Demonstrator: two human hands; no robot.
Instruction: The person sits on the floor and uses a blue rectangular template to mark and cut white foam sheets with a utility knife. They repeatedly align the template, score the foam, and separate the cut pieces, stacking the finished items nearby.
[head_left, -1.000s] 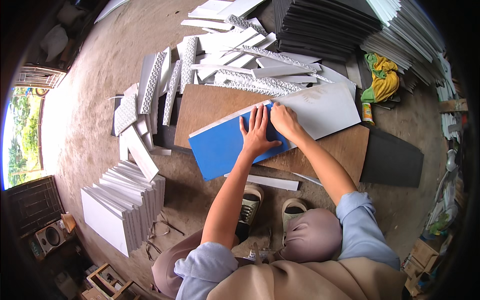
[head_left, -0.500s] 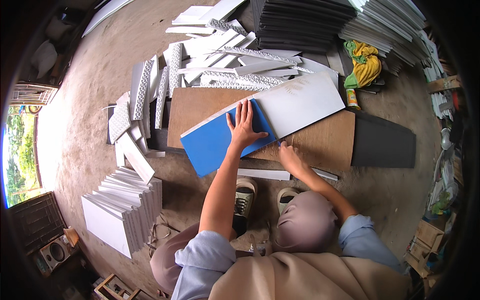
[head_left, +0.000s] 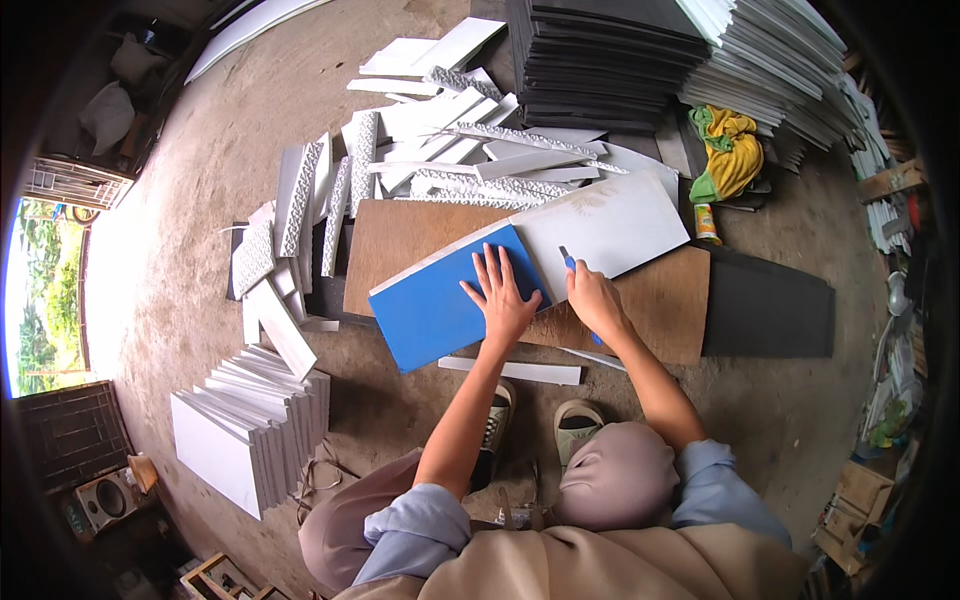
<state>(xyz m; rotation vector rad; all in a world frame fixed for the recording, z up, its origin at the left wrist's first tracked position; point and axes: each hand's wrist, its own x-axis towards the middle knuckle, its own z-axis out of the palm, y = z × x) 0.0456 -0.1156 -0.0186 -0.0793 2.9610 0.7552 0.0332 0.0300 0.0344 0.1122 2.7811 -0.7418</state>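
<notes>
My left hand [head_left: 503, 300] lies flat with fingers spread on a blue rectangular panel [head_left: 430, 310], pressing near its right end. Beneath the blue panel is a white sheet [head_left: 605, 225], whose right part stretches out past it and whose thin strip shows along the upper edge. In my right hand [head_left: 596, 300] is a blue utility knife [head_left: 569, 260], its tip pointing up and away over the white sheet, just right of the blue panel. Both pieces rest aslant on a brown wooden board [head_left: 400, 235].
White offcuts and textured strips [head_left: 440, 150] lie heaped beyond the board. A stack of white panels [head_left: 250, 430] stands at left; dark sheets [head_left: 610, 60] are piled at the back. A yellow-green cloth [head_left: 727, 150] sits at right. Narrow white strips [head_left: 510, 371] lie before my feet.
My right hand with the knife has lifted from the sheet's near edge and moved up over the white sheet. My left hand has shifted slightly toward the near right on the blue panel.
</notes>
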